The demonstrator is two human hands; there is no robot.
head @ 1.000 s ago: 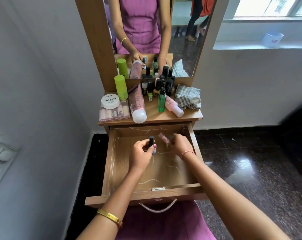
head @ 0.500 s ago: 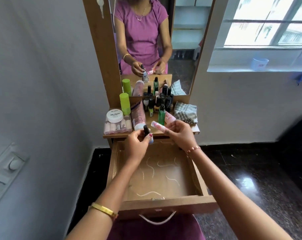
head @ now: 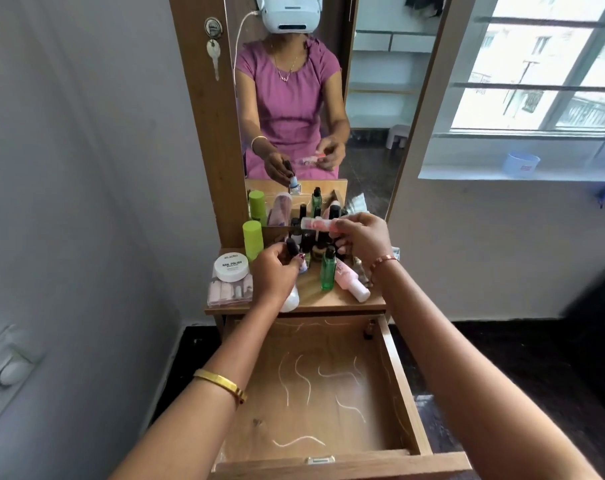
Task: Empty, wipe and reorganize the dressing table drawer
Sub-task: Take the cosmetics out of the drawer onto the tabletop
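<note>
The wooden drawer [head: 401,386] is pulled out below me, its floor marked with white squiggly lines; one small dark bottle [head: 369,330] stands in its back right corner. My left hand [head: 277,271] grips a small black-capped nail polish bottle [head: 291,249] just above the dressing table top [head: 315,299]. My right hand [head: 360,237] pinches a small pink tube [head: 316,224], held level over the cluster of dark bottles [head: 311,242]. A green bottle [head: 328,270] and a pink bottle [head: 351,280] sit on the top.
A white nail polish jar [head: 231,267] rests on a pack of false nails [head: 230,292] at the left, beside a lime green can [head: 252,240]. The mirror [head: 294,81] stands behind. White wall at left, dark floor and window at right.
Both hands rose out of the drawer, carrying the nail polish bottle and pink tube up over the table top. The camera view tilted upward.
</note>
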